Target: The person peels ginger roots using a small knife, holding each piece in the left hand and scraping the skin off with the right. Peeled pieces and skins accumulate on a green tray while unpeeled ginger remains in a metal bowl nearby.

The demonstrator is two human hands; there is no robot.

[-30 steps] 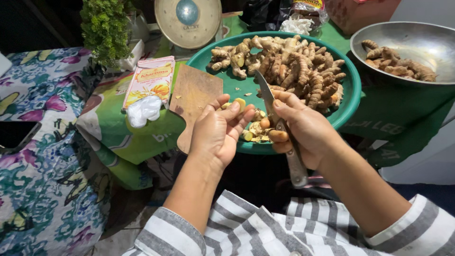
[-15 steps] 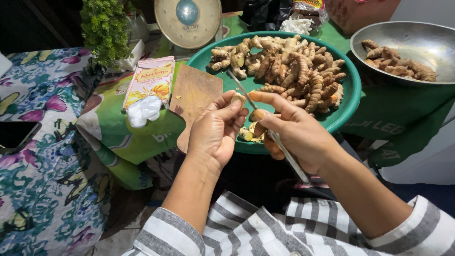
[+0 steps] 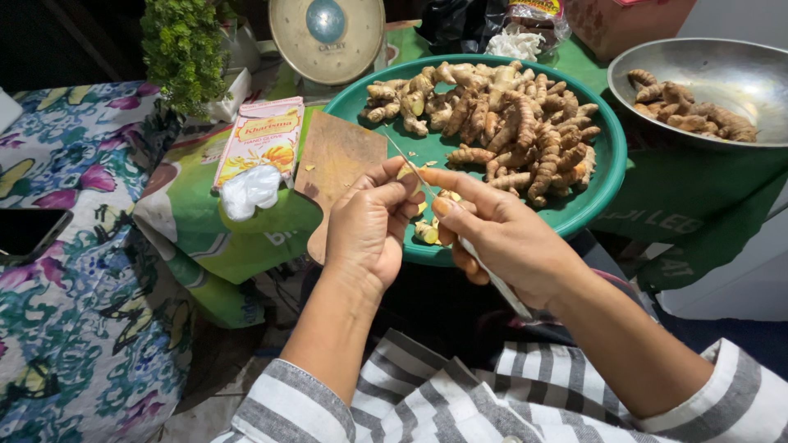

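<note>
Head view: left hand [image 3: 365, 234] pinches 1 small turmeric piece [image 3: 408, 172] at its fingertips, above the near rim of the green basin [image 3: 611, 176]. Right hand [image 3: 501, 238] is clenched on a thin knife [image 3: 492, 275], blade laid against the piece. The piece looks light, stiff and knobbly; its cut faces are probably slick, so grip the rough skin ends. A wooden board [image 3: 336, 164] lies beside the basin.

Flat pink and orange carton [image 3: 261, 138] just left of the wooden cutting board [image 3: 336, 164], clear plastic bag of white pieces [image 3: 525, 29] beyond it, dark phone screen [image 3: 29, 232] far left
</note>
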